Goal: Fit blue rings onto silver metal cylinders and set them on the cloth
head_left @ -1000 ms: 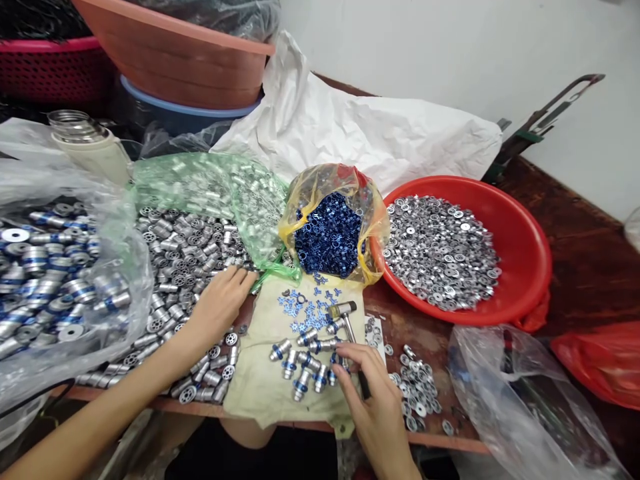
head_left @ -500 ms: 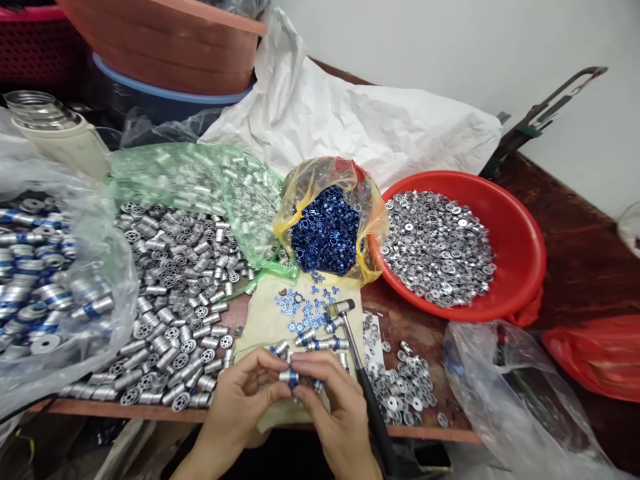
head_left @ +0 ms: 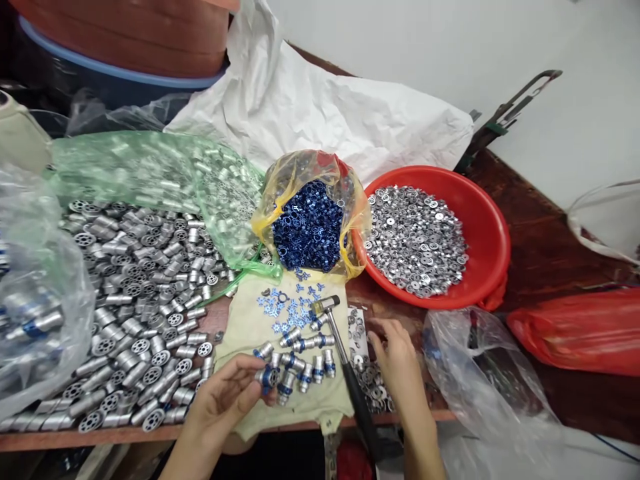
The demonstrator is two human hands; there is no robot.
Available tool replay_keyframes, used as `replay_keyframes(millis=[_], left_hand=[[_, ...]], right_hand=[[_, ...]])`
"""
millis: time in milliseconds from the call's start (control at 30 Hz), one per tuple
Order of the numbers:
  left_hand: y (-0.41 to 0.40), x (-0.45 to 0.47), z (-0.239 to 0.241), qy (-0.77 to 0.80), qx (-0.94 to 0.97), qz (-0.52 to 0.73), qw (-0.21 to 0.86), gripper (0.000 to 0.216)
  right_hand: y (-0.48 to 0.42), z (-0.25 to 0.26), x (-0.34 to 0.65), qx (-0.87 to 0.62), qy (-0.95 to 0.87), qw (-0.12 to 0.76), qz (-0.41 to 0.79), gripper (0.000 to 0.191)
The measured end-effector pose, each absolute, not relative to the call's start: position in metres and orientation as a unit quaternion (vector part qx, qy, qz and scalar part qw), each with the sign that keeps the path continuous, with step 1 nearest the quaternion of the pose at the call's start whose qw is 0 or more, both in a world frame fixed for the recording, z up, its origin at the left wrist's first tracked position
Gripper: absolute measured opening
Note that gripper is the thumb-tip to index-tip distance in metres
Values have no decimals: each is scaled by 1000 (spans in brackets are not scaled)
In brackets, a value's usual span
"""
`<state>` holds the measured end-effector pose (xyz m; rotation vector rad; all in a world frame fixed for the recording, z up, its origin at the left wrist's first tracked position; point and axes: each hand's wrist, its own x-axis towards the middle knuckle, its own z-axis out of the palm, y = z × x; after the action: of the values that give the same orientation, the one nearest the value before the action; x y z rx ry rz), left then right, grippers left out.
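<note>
My left hand (head_left: 225,395) pinches a small silver cylinder with a blue ring (head_left: 267,377) at the near edge of a beige cloth (head_left: 250,333). Several more blue-ringed cylinders (head_left: 300,357) lie on that cloth, beside loose blue star-shaped bits (head_left: 287,310). My right hand (head_left: 397,357) rests fingers-down on a heap of small silver washers (head_left: 367,380) to the right of the cloth; whether it holds one is hidden. A small hammer (head_left: 345,367) lies between my hands, head pointing away.
A big pile of plain silver cylinders (head_left: 135,300) covers the left. A yellow bag of blue parts (head_left: 310,223), a red basin of silver washers (head_left: 480,220), a green bag (head_left: 150,167), clear bags (head_left: 480,373) and a white sack (head_left: 325,113) surround the cloth.
My hands have parted: the left keeps the blue-ringed cylinder, and the right has moved right onto the washer heap. The camera has shifted, so everything sits further left.
</note>
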<state>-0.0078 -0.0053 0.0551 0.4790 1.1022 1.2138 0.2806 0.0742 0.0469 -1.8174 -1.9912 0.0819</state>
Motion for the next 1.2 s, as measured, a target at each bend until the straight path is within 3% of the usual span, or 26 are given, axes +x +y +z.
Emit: replay_keyframes(millis=[267, 733, 1067, 1200], left_hand=[[-4, -9, 57, 481, 187, 535, 669, 24], [-5, -5, 64, 458, 136, 531, 700, 25], [4, 10, 66, 412, 100, 550, 720, 24], [5, 13, 62, 404, 103, 554, 720, 21]], right_hand=[[80, 24, 316, -698, -697, 163, 21, 15], [76, 21, 310, -667, -708, 219, 78, 24], [48, 58, 228, -557, -735, 374, 101, 17], [38, 62, 203, -514, -725, 406, 211, 28]])
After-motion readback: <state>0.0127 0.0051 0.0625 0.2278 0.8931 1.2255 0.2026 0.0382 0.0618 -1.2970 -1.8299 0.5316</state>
